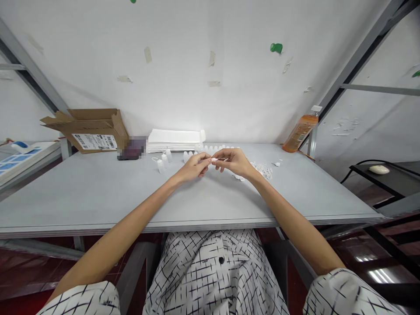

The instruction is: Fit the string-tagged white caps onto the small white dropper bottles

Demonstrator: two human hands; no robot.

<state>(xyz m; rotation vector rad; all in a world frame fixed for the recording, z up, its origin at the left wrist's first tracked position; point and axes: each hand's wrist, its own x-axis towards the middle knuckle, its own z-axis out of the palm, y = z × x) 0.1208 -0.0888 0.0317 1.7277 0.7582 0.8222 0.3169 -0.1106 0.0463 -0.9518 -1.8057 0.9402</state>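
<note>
Above the grey table my left hand (196,166) and my right hand (235,161) meet, fingertips pinched together. Between them is a small white plastic piece (214,160) with a thin strap or loop; the fingers cover much of it. Left of my hands, several small white capped bottles (160,166) stand upright, some with thin loops. Behind my hands runs a row of small white pieces (218,148), partly hidden. A pile of thin white plastic loops (263,170) lies beside my right wrist, with one small white piece (278,163) apart from it.
An open cardboard box (92,131) and a blurred dark object (132,148) sit at the back left. A stack of white sheets or flat boxes (175,140) lies against the wall. An orange drink bottle (301,131) leans at the back right. The table's front edge (210,225) is near my body.
</note>
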